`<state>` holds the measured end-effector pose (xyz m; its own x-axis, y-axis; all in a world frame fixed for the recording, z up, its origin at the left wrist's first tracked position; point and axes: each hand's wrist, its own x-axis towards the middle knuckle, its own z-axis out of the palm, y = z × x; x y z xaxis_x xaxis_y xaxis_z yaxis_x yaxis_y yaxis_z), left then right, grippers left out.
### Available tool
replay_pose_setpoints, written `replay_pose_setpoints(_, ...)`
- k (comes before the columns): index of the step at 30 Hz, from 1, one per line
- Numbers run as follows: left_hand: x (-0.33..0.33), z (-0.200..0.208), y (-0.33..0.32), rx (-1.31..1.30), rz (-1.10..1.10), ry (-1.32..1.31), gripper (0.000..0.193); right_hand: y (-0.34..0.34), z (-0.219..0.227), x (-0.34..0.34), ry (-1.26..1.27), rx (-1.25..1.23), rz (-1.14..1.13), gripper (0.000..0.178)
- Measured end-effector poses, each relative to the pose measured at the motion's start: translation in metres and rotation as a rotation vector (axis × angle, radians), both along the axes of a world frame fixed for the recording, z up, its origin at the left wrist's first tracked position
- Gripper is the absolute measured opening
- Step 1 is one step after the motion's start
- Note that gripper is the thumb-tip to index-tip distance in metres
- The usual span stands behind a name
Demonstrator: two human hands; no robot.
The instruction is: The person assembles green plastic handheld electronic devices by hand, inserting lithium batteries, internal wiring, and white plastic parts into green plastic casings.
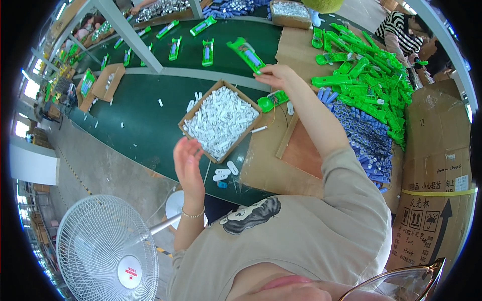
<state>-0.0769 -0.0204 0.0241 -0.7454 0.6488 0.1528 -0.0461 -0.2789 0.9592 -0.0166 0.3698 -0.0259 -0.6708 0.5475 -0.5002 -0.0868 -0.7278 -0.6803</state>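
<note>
held green casing [246, 56]: glossy plastic, same for casing pile [351, 80]. small white parts [221, 123]: smooth plastic. their box [242, 95]: matt cardboard. blue cylinders [369, 138]: smooth, shiny. tabletop [145, 110]: smooth, slight sheen. t-shirt [306, 231]: matt cloth.

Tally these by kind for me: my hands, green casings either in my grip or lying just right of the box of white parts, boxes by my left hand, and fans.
Hands: 2, left hand and right hand
Green casings: 2, held casing and lying casing
Boxes: 1, white-parts box
Fans: 1, white fan
Total: 6
</note>
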Motion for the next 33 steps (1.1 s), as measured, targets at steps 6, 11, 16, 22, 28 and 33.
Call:
replay_pose_setpoints(6,0.013,-0.018,-0.018,-0.100,-0.053,-0.017,0.041,0.044,-0.056,-0.065,-0.410,0.146,-0.229,0.020)
replay_pose_setpoints(11,0.009,-0.021,-0.033,-0.192,0.028,-0.035,0.035,0.036,0.009,-0.020,-0.904,0.910,0.443,0.024)
replay_pose_setpoints(16,0.007,-0.022,-0.022,-0.157,0.032,0.111,0.029,-0.001,0.044,0.072,-0.848,1.727,1.076,0.028)
replay_pose_setpoints(22,0.024,0.002,0.014,-0.083,-0.126,0.239,0.026,-0.026,0.027,0.097,-0.909,2.031,0.916,0.043)
replay_pose_setpoints(28,0.019,0.046,0.053,-0.131,-0.196,0.626,0.040,-0.098,0.119,0.111,-0.528,2.703,0.292,0.026)
replay_pose_setpoints(33,0.019,0.056,0.090,-0.049,-0.430,0.898,0.056,-0.169,0.178,0.112,-0.102,2.703,0.008,0.030)
